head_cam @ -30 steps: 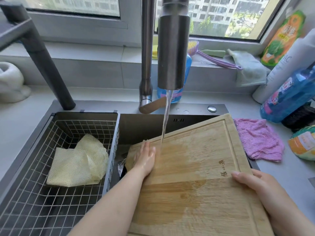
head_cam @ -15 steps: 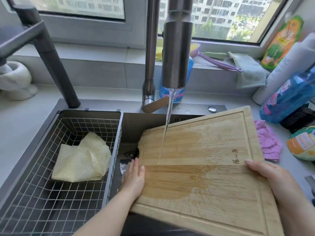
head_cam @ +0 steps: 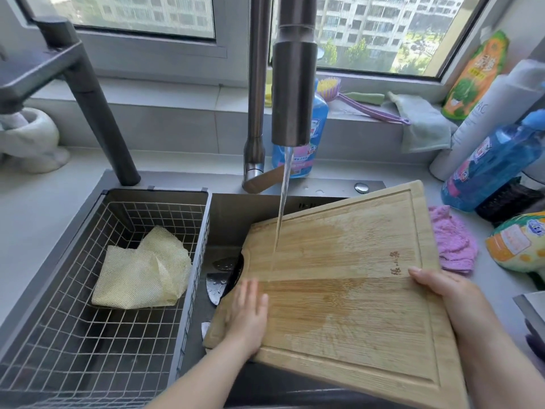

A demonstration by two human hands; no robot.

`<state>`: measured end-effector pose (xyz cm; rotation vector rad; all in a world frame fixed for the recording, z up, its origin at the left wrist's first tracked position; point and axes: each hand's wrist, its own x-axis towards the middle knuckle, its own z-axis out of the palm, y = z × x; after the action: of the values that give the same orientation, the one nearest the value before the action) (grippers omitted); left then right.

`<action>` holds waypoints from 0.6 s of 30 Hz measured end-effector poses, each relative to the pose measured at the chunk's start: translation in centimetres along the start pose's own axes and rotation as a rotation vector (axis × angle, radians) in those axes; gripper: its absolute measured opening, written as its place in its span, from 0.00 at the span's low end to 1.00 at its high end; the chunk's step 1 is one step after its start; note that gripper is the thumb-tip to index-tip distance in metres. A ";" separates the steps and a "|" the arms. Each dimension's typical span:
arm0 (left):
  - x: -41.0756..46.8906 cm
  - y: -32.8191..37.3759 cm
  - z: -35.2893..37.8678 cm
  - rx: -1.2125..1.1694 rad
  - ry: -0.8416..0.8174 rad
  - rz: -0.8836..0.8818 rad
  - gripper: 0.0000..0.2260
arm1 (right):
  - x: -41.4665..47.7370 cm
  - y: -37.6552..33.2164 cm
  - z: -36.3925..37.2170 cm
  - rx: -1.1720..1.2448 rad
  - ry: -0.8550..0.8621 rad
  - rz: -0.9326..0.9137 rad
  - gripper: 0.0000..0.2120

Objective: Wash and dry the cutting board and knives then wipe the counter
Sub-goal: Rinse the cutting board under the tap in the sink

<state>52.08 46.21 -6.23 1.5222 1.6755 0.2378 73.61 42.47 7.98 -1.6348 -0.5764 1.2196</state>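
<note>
Cutting board [head_cam: 354, 276] sat tilted over sink [head_cam: 236, 214], under tap stream [head_cam: 281, 208]. L hand [head_cam: 246, 314] lay flat on wet face; R hand [head_cam: 442, 290] gripped right edge. Risk: wet wood could slip, drop onto blade [head_cam: 216, 286] beneath (prob. knife, half hidden).

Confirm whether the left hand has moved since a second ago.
Yes. The left hand has slid toward the person, away from the tap's water stream, and lies flat at the left edge of the rectangular wooden cutting board.

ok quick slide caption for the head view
Wooden cutting board rinsed under the running faucet, left hand flat on it, right hand holding its edge.
</note>
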 end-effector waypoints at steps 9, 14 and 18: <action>0.3 -0.5 0.3 -0.033 -0.009 0.090 0.26 | 0.7 0.7 0.5 0.014 0.006 0.003 0.05; -0.8 0.4 -0.3 -0.035 0.036 0.031 0.23 | 1.0 1.1 0.2 0.024 0.010 0.013 0.06; -3.6 2.6 0.6 0.080 -0.060 0.533 0.31 | 0.5 0.5 0.3 0.037 0.011 0.024 0.10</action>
<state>54.08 43.35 -3.38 1.9972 1.2171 0.4023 73.50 42.80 7.32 -1.6203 -0.5256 1.2305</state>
